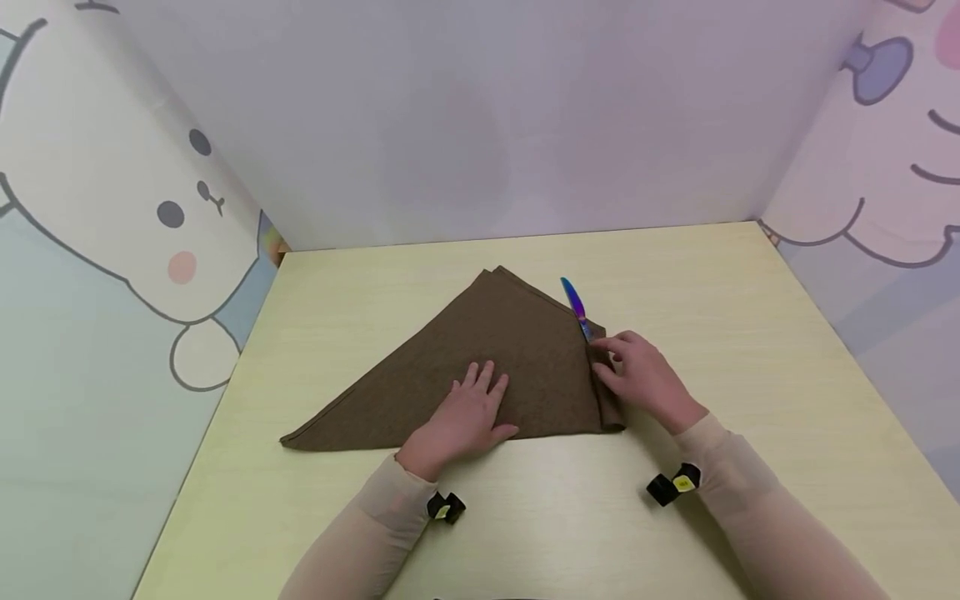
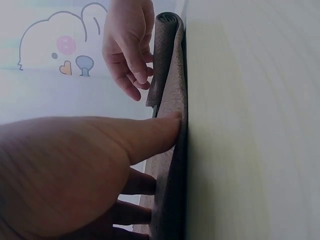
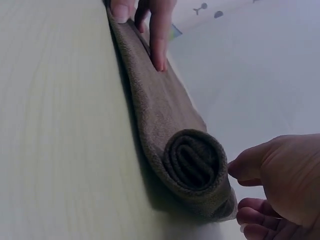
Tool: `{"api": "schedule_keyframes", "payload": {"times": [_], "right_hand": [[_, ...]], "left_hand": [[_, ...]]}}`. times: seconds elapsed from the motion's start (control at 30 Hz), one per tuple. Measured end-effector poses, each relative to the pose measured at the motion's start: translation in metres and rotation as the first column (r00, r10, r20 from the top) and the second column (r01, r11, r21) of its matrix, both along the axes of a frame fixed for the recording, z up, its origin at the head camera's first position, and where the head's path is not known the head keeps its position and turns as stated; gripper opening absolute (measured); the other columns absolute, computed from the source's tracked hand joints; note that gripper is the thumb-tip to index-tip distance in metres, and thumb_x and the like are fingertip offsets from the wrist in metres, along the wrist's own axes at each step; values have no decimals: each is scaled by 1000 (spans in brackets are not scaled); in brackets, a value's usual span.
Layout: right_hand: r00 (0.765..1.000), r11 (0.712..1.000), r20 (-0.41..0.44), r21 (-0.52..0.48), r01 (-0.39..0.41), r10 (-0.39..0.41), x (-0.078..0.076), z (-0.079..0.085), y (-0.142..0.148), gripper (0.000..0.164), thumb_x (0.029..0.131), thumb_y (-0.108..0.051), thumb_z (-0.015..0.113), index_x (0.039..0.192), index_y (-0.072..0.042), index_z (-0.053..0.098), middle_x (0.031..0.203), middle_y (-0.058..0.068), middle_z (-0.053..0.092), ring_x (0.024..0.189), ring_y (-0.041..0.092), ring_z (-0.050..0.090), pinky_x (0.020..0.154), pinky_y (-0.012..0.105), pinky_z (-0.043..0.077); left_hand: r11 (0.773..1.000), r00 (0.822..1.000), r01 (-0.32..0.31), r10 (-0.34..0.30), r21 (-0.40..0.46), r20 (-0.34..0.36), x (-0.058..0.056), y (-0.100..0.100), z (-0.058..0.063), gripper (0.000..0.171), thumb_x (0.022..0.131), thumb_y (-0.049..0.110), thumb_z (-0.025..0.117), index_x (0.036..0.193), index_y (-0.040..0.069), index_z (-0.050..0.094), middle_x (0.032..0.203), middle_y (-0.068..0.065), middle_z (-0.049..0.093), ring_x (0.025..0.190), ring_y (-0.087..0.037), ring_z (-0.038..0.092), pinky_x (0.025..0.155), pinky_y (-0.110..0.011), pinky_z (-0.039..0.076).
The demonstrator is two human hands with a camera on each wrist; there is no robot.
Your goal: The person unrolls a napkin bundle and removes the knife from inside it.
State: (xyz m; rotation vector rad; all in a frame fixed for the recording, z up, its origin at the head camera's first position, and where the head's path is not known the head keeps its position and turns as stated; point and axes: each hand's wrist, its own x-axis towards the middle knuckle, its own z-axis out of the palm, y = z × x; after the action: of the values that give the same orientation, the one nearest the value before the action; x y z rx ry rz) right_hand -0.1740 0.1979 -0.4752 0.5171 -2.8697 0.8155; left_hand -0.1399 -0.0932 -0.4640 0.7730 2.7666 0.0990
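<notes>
A brown cloth [image 1: 525, 358] lies folded into a triangle, its right side wound into a roll [image 3: 195, 160]. From the far end of the roll sticks the blade of a rainbow-coloured table knife [image 1: 573, 300]; its handle is hidden in the cloth. My left hand [image 1: 465, 417] rests with spread fingers on the middle of the cloth near its front edge, the thumb [image 2: 160, 137] along that edge. My right hand [image 1: 648, 379] is at the roll near the knife, fingers loosely bent. Its thumb [image 3: 245, 165] is right at the rolled cloth in the right wrist view.
The pale wooden tabletop [image 1: 750, 333] extends around the cloth. A plain light wall [image 1: 487, 125] stands behind it. Side panels with cartoon animals [image 1: 172, 250] flank the table. Each wrist wears a small black camera [image 1: 671, 483].
</notes>
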Motion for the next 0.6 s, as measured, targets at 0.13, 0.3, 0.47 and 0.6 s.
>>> {"api": "schedule_keyframes", "payload": {"times": [0.13, 0.3, 0.47, 0.6], "right_hand": [[1000, 996, -5, 86, -23, 24, 7, -1, -3, 32, 85, -17, 73, 113, -1, 69, 98, 15, 60, 82, 25, 56, 71, 42, 49], [999, 990, -20, 136, -24, 27, 12, -4, -10, 40, 84, -24, 76, 114, 0, 67, 97, 16, 59, 79, 24, 55, 71, 42, 49], [996, 988, -64, 145, -47, 57, 11, -7, -14, 36, 82, -21, 77, 111, -1, 70, 85, 10, 54, 68, 19, 45, 62, 34, 42], [995, 986, -66, 148, -70, 80, 9, -7, -13, 32, 83, -17, 75, 111, -2, 71, 81, 8, 50, 65, 16, 40, 58, 30, 38]], "left_hand": [[1000, 1000, -3, 3, 6, 4, 0, 0, -1, 77, 94, 53, 53, 151, 7, 30, 157, -21, 16, 143, -41, 15, 105, -57, 31], [1000, 1000, -5, 5, 5, 4, -1, -1, -1, 77, 94, 53, 53, 151, 7, 30, 157, -21, 16, 143, -41, 14, 105, -57, 31], [1000, 1000, -5, 5, 16, 11, -1, 0, -1, 77, 94, 53, 53, 151, 7, 29, 157, -21, 15, 143, -41, 14, 106, -58, 30], [1000, 1000, -4, 4, 19, 8, -1, -1, -1, 77, 94, 53, 53, 151, 7, 29, 157, -21, 15, 143, -41, 13, 106, -58, 30]]}}
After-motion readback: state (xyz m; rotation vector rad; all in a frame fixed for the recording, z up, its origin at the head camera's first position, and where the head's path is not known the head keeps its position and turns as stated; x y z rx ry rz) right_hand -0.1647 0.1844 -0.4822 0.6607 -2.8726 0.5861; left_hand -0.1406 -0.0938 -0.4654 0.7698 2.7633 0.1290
